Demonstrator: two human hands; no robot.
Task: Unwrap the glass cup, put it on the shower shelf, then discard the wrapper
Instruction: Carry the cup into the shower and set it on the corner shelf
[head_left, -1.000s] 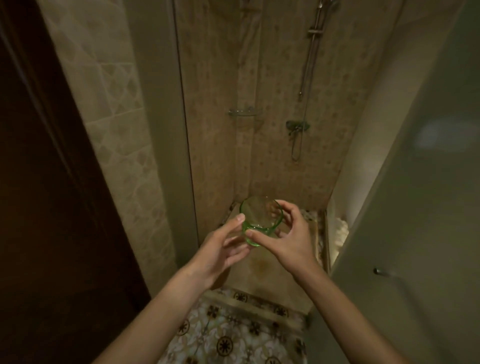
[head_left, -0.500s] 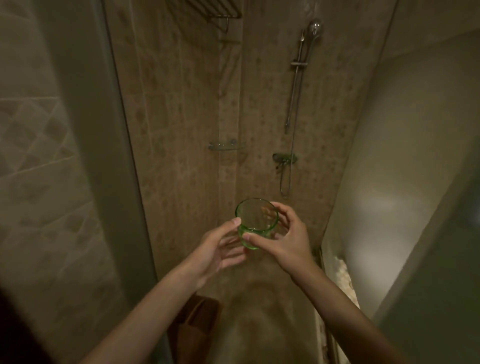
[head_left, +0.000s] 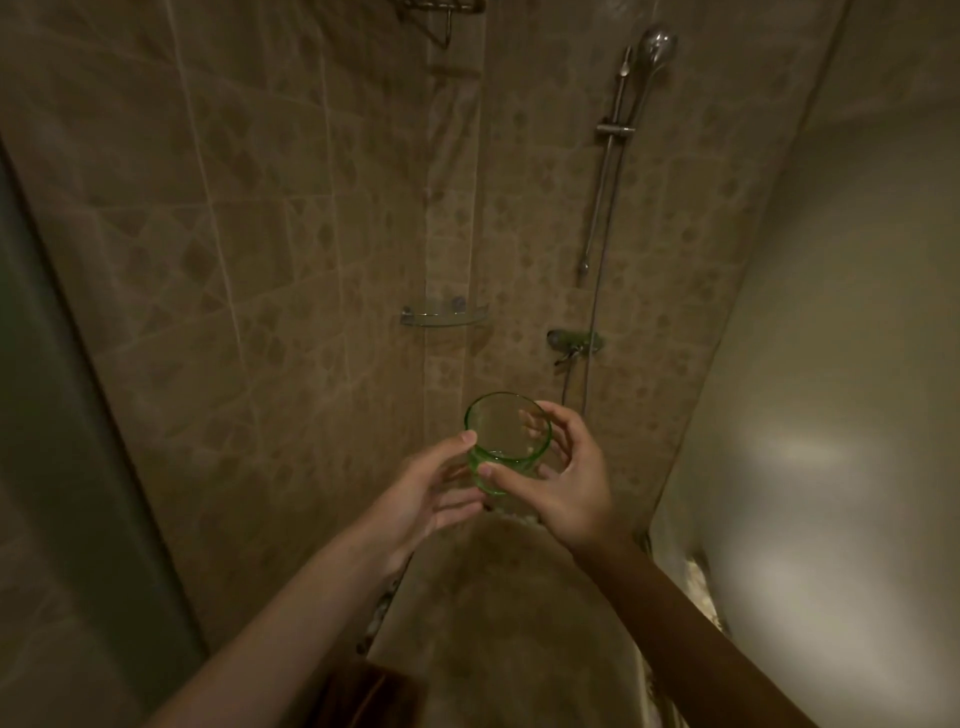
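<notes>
Glass cup (head_left: 506, 441), seemingly bare, both hands cupping

green glass cup (head_left: 506, 441), beige diamond-patterned wall tiles (head_left: 249, 249)

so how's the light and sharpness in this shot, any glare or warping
Head view: dim, warm light; a soft blurred glare patch on the right wall. The wide lens bows the tile lines and the rail. The cup between the left hand and right hand is fairly sharp; the shelf is faint, and the lower corners fall into shadow.
</notes>
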